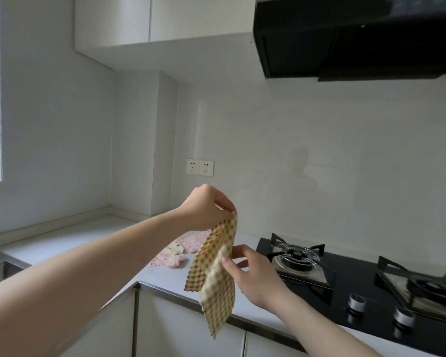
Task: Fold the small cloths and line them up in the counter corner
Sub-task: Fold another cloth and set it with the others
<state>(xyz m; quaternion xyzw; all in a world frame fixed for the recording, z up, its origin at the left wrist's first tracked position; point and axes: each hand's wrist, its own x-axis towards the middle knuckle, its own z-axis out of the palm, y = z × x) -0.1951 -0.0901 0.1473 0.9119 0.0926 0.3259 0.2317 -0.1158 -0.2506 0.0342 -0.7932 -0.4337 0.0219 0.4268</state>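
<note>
While pink patterned cloths (177,251) lie crumpled on the grey surface (70,240), the left hand (204,207) pinches the yellow checked cloth (218,269) by its top corner in mid-air; right hand (252,275) fingers (229,264) pinch its edge, beside the gas hob (345,284).

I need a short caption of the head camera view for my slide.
Left hand and right hand hold a checked cloth above the counter, pink cloths behind.

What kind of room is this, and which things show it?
Most likely a home kitchen: a gas hob set in the counter, a black hood above it, and a sink at the left edge.
</note>
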